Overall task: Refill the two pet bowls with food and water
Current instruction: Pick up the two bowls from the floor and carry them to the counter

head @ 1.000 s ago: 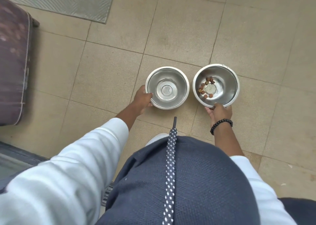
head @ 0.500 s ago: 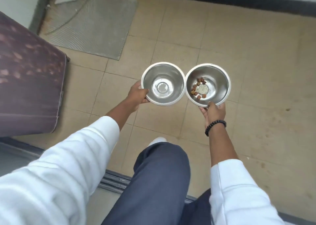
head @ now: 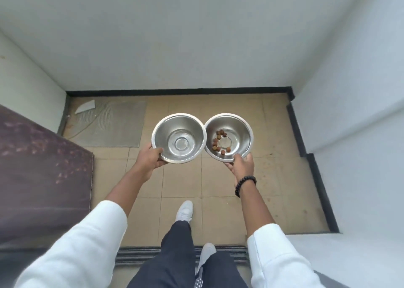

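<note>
Item 1: left bowl (head: pixel 179 138), stainless steel, round. You hold it up over the tiled floor (head: pixel 218 185), mouth upward and roughly level. Interior bare metal, with a raised ring at the centre of the base; whether any water lies in it cannot be told.

Item 2: right bowl (head: pixel 228 137), stainless steel, same form. Its rim touches the rim of the left bowl, side by side. It holds a small arc of brown kibble (head: pixel 219 143) lying around the left side of the centre disc.

Item 3: your left hand (head: pixel 150 159). It grips the left bowl at its near-left edge, thumb hooked over the rim into the bowl, the other fingers under the wall and hidden.

Item 4: your right hand (head: pixel 243 164). It pinches the right bowl at its near edge, thumb laid on the rim, fingers curled beneath the base and mostly hidden. A black beaded bracelet (head: pixel 244 185) sits on that wrist.

Item 5: white sleeves (head: pixel 83 244), pushed up on both forearms; dark trousers (head: pixel 175 257); white shoe (head: pixel 184 211) forward on the tiles.

Item 6: surroundings. Grey mat (head: pixel 113 123) on the floor at far left, with a white scrap (head: pixel 85 107) at its corner. Dark purple mattress (head: pixel 39 174) at your left. Pale walls (head: pixel 196 36) ahead and at right, black skirting (head: pixel 179 91) along their foot. Dark ridged threshold strip (head: pixel 140 255) beneath your legs.
</note>
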{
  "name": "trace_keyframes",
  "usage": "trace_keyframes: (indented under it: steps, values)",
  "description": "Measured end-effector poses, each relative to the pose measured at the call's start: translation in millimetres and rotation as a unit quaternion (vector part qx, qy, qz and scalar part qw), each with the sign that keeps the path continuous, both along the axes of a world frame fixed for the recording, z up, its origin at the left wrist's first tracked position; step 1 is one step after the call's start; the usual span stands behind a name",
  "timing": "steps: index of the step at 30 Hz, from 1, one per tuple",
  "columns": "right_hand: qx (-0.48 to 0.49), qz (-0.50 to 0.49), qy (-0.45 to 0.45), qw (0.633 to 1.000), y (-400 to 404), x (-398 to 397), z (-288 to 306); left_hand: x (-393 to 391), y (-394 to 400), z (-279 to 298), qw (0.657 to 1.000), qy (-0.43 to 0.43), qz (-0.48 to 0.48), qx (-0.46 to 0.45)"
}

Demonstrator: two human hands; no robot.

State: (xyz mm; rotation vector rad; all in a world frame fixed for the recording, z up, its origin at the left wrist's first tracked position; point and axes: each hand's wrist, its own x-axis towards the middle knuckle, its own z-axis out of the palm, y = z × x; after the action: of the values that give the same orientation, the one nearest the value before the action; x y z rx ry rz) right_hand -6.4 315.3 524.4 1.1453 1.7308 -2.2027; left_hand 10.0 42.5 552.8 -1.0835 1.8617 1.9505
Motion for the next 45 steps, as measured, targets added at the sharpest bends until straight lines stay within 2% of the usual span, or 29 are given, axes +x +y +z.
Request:
trace_keyframes:
  steps: [7,15,23,30,39,45]
  values:
    - [0.015,-0.035,0.035,0.999,36.5,66.9,114.0,45.1,34.9,105.1,0.999,0.036,-0.023,0.018]
    - [-0.008,-0.096,0.082,0.992,63.3,141.2,179.3,72.6,56.6,180.0,0.989,0.093,-0.114,0.004]
    - [-0.019,-0.209,0.127,0.969,68.4,235.5,209.3,108.8,74.7,210.0,0.965,0.110,-0.236,0.030]
    - [-0.009,-0.295,0.144,0.945,67.0,342.1,224.7,176.6,95.1,217.7,0.940,0.103,-0.320,0.062]
    - [-0.012,-0.307,0.142,0.941,60.5,442.5,233.5,246.4,93.2,225.0,0.918,0.115,-0.376,0.052]
    - [-0.006,-0.313,0.147,0.938,86.2,522.0,235.2,309.7,126.9,236.2,0.903,0.118,-0.410,0.052]
